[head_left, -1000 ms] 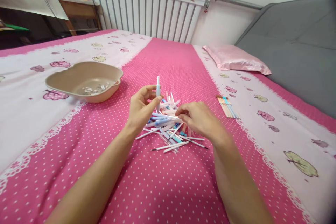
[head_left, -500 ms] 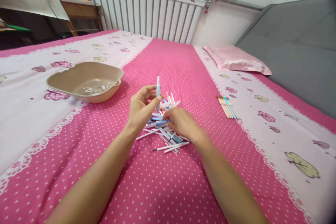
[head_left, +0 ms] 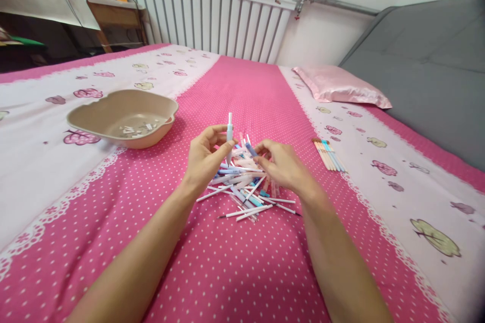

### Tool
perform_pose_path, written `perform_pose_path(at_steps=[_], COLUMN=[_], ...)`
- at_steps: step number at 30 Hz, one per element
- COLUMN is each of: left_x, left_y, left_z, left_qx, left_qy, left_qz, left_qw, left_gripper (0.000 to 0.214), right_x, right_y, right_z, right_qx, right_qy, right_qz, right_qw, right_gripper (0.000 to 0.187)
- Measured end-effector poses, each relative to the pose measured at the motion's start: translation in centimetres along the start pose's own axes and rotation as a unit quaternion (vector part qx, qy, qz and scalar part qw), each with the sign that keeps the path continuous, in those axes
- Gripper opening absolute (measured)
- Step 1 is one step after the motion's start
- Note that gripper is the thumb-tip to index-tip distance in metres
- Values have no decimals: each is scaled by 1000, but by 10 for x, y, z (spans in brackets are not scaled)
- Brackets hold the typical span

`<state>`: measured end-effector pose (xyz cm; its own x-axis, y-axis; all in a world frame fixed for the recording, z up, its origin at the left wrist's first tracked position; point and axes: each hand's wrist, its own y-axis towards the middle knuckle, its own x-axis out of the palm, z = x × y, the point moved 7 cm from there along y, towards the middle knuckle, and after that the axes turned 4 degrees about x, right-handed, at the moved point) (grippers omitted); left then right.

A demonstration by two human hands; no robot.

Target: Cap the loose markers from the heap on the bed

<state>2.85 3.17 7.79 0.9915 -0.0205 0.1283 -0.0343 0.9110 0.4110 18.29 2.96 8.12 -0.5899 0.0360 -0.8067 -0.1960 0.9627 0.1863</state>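
My left hand (head_left: 204,159) pinches a pale blue pen barrel (head_left: 229,133) and holds it upright over a heap of pen parts (head_left: 244,186) on the pink dotted bedspread. Just to its right, my right hand (head_left: 282,164) is closed on a small blue pen piece (head_left: 250,149), lifted a little above the heap. The heap holds several blue, pink and white barrels and thin white refills, lying crossed over one another. Parts of it are hidden under both hands.
A beige shallow basin (head_left: 166,106) with small white bits inside sits to the left. A neat row of assembled pens (head_left: 329,154) lies to the right. A pink pillow (head_left: 341,88), a grey headboard (head_left: 428,65) and a white radiator (head_left: 212,20) stand beyond.
My right hand reached left into the heap, then drew back right and up with a small blue piece in its fingers. My left hand stayed put with the upright barrel.
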Motion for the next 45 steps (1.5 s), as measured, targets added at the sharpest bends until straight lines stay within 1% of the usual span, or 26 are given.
perform_pose_path(at_steps=[2, 3, 6, 8, 11, 13, 15, 17, 20, 23, 28, 36, 45], left_x=[3, 5, 13, 19, 29, 34, 38, 40, 39, 38, 38, 35, 33], left_y=[-1, -2, -5, -8, -13, -16, -19, -20, -19, -19, -18, -17, -16], left_z=[-2, -4, -7, -7, -4, -3, -3, -4, -4, -3, -2, -6, -6], left_qx=[-5, -6, -3, 8, 31, 39, 41, 41, 45, 43, 44, 32, 15], left_qy=[4, 9, 37, 70, 128, 151, 160, 163, 166, 161, 137, 147, 137], left_qz=[-11, -21, -66, -102, -157, -197, -228, -242, -239, -235, -235, -221, -205], left_qw=[1000, 1000, 997, 992, 979, 968, 959, 956, 956, 958, 961, 964, 969], left_gripper=[31, 31, 31, 30, 26, 24, 23, 25, 25, 24, 24, 29, 30], right_x=[-10, -14, -21, -25, -30, -33, -35, -37, -39, -40, -37, -30, -27], right_y=[1, 2, 1, 0, -2, -3, -4, -6, -8, -9, -9, -8, -8], right_z=[4, 6, 7, 7, 7, 6, 5, 2, -2, -4, -5, -8, -10], right_qx=[16, 22, 33, 41, 51, 53, 48, 40, 31, 30, 29, 21, 27], right_qy=[89, 143, 286, 337, 374, 380, 369, 348, 331, 337, 356, 348, 375], right_qz=[41, 59, 86, 98, 123, 136, 144, 147, 150, 146, 131, 107, 87], right_qw=[995, 988, 954, 935, 918, 913, 917, 925, 931, 929, 925, 931, 922], right_gripper=[10, 10, 14, 16, 17, 19, 20, 22, 22, 19, 16, 18, 17])
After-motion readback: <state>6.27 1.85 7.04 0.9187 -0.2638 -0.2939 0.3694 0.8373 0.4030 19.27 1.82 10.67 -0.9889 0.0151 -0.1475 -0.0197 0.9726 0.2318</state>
